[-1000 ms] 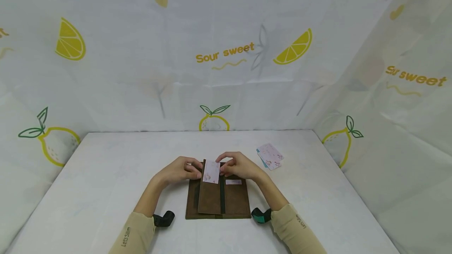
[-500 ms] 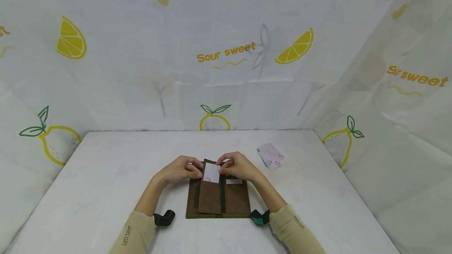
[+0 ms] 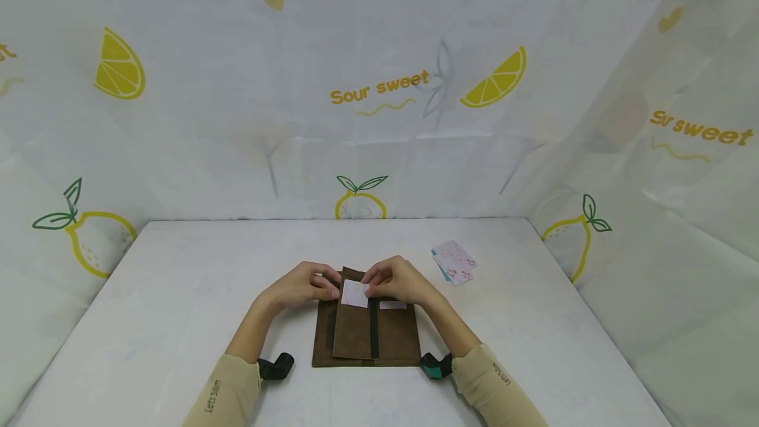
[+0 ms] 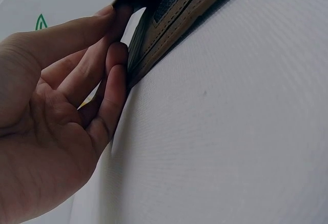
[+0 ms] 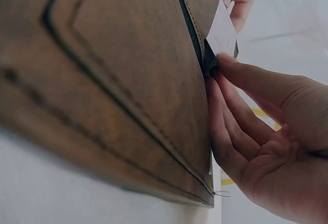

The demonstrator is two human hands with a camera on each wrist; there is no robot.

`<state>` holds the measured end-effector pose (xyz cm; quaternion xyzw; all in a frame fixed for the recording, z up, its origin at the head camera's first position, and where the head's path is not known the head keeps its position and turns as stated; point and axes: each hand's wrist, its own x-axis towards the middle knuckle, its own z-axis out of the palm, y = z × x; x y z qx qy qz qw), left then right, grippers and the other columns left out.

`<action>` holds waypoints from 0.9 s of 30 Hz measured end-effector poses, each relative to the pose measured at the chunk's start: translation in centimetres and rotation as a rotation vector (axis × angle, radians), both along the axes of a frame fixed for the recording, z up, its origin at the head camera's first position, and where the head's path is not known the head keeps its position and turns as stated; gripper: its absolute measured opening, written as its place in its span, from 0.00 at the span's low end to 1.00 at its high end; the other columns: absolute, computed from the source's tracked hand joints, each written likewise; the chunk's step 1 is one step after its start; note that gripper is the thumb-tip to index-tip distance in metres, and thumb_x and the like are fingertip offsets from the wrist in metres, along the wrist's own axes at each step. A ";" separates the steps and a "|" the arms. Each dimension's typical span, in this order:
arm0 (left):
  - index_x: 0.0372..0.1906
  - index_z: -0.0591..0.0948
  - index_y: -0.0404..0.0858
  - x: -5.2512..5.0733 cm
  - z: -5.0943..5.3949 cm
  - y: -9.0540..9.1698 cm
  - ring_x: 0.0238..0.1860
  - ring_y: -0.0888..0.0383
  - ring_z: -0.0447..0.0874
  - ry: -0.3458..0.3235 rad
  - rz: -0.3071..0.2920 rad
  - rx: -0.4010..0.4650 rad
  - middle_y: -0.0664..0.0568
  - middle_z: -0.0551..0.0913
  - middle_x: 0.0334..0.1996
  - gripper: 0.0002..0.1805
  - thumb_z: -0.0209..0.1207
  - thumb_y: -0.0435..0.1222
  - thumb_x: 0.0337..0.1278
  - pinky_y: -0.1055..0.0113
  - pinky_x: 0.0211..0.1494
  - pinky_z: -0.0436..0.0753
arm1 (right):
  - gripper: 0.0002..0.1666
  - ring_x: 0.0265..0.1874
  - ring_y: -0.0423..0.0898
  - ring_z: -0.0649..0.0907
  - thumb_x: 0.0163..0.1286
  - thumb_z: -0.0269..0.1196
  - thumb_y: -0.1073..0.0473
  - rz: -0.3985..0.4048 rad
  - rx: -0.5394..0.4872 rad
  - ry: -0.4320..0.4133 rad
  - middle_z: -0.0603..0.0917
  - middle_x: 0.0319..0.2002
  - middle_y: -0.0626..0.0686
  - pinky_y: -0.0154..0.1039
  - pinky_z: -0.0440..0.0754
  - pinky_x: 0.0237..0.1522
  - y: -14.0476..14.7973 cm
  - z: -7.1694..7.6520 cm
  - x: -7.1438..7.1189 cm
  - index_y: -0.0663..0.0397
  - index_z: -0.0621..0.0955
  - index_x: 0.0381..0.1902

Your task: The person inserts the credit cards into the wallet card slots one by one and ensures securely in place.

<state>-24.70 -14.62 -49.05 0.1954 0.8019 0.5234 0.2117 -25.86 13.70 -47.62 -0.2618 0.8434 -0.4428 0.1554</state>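
A brown wallet (image 3: 400, 338) lies unfolded on the table, its inner flap (image 3: 354, 335) lifted at the left. Partly inside the flap's pocket sits a pale printed card (image 3: 354, 294), its upper part showing. My left hand (image 3: 305, 282) pinches the flap's left edge between thumb and fingers; the left wrist view shows the thumb on the brown leather (image 4: 174, 26). At the card's right edge, my right hand (image 3: 403, 281) pinches with its thumb on the card (image 5: 223, 32), fingers behind. Another card (image 3: 393, 305) shows as a strip in the wallet's right pocket.
Several loose cards (image 3: 454, 261), pinkish with a blue one under, lie overlapped at the back right of the white table (image 3: 207, 269). Black wrist devices (image 3: 276, 366) sit on both forearms. A lemon-print cloth (image 3: 379, 150) hangs behind the table.
The pale card has slid down into the flap's pocket, so less of it sticks out at the top. My right hand has shifted slightly left with it; the left hand stays put.
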 end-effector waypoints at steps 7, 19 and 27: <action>0.58 0.84 0.29 0.0 0.0 0.0 0.46 0.64 0.87 0.003 0.000 -0.012 0.43 0.95 0.43 0.19 0.71 0.35 0.69 0.67 0.58 0.79 | 0.12 0.36 0.37 0.88 0.71 0.74 0.63 0.034 -0.012 -0.047 0.95 0.40 0.60 0.30 0.83 0.44 0.2 -0.1 -0.1 0.62 0.92 0.50; 0.58 0.84 0.30 0.2 0.3 0.0 0.48 0.64 0.86 0.005 0.001 -0.016 0.43 0.95 0.43 0.18 0.70 0.35 0.70 0.66 0.58 0.80 | 0.11 0.39 0.35 0.88 0.71 0.74 0.64 0.079 -0.017 -0.113 0.95 0.48 0.60 0.29 0.84 0.47 0.4 0.0 -0.1 0.61 0.93 0.50; 0.59 0.84 0.32 0.2 0.2 0.0 0.48 0.64 0.86 -0.003 0.011 -0.031 0.44 0.95 0.43 0.19 0.71 0.37 0.70 0.66 0.59 0.79 | 0.10 0.34 0.35 0.85 0.70 0.74 0.65 0.104 -0.021 -0.094 0.95 0.44 0.61 0.28 0.82 0.42 0.3 0.0 0.1 0.63 0.93 0.47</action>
